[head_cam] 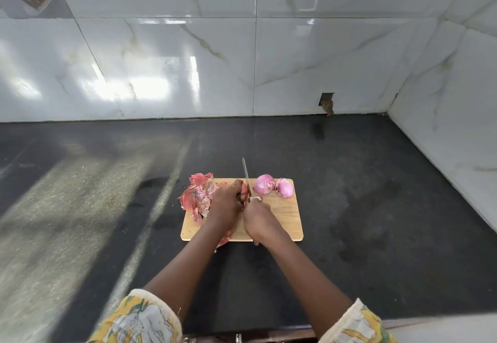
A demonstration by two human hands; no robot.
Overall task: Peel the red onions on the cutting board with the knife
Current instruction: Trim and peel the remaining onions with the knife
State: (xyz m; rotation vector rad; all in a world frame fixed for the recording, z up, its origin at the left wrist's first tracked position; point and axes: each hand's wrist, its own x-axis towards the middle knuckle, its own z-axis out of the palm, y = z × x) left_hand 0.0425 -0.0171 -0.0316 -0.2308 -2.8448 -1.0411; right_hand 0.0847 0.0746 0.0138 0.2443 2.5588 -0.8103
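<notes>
A wooden cutting board (282,216) sits on a dark counter (376,208). The left hand (227,202) is curled around a red onion (244,189) near the middle of the board, pressing it down. Only a small bit of that onion peeks out past the fingers, so it is hard to tell how much skin is left on it. The right hand (259,220) is closed tight around the handle of the knife (247,178), and the thin blade points away from the person, right beside the onion. Two peeled onions (273,187) rest at the far right corner of the board, pink and shiny. A pile of torn onion skins (199,196) lies on the left side, some hanging over the edge onto the counter. The blade is very close to the left fingers, so a slip on the smooth round onion could cut them. The onion could also roll if the hold gets loose. Skins under the left arm could make the board messy and slide under the onion, which would make it wobble.
</notes>
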